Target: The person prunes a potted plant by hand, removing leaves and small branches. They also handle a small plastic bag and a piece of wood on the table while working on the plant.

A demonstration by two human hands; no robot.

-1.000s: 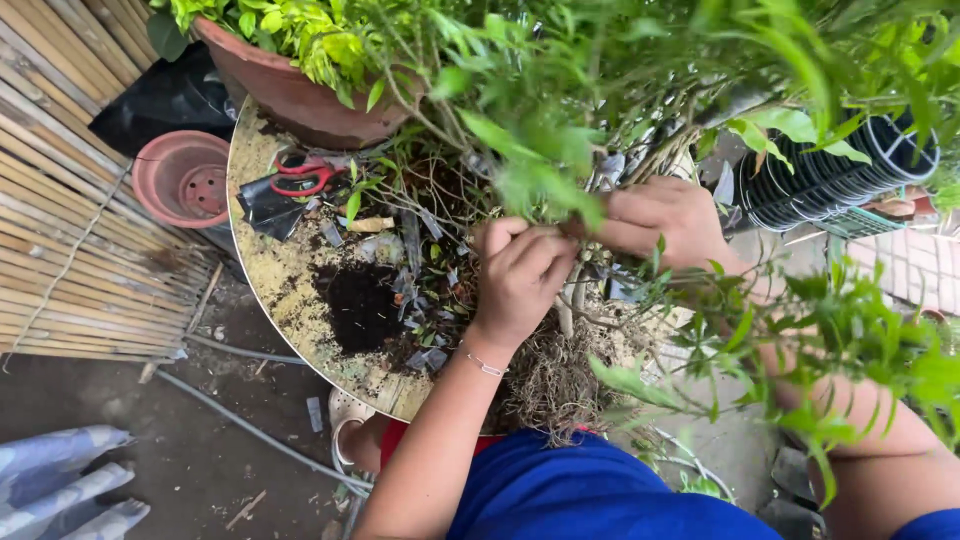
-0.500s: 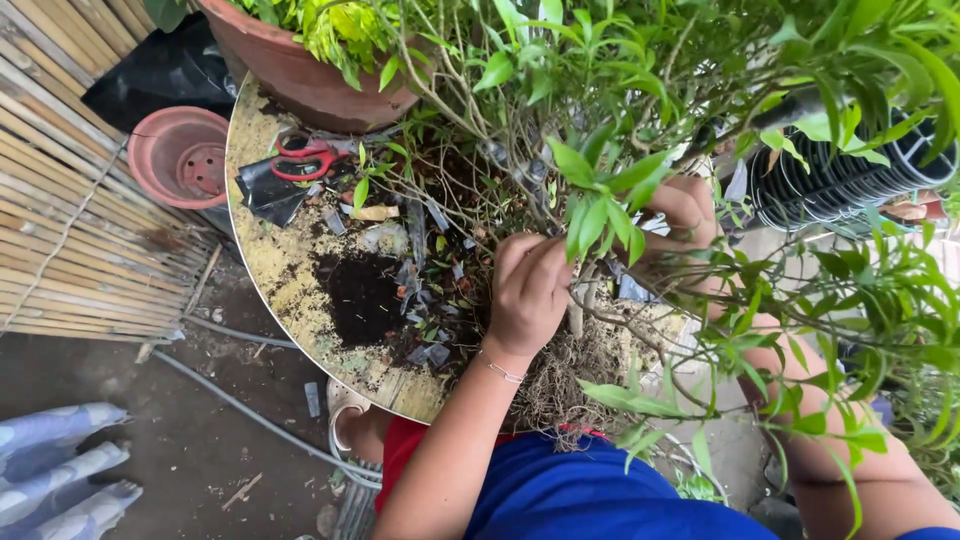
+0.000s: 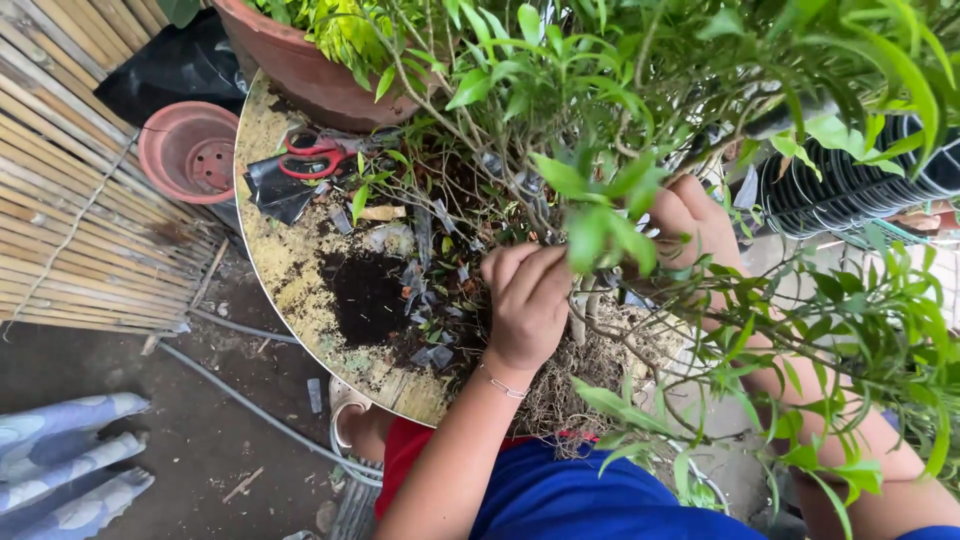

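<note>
- Round tabletop (image 3: 262,262) carries loose soil and red scissors (image 3: 310,157).
- Left hand (image 3: 527,300) fingers close around plant stem (image 3: 580,300); right hand (image 3: 695,225) fingers hidden, cannot tell.
- Root ball (image 3: 565,385) looks light, crumbly; stem base seems safest hold.

Single head view, steep downward, close over round table (image 3: 262,262).

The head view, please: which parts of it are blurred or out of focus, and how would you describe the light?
Head view: the leaves nearest the camera are soft and blurred, partly hiding the right hand; the left hand, the red-handled scissors and the dark soil on the round table are sharp; the light is even and diffuse, with no hard shadows or glare.
</note>
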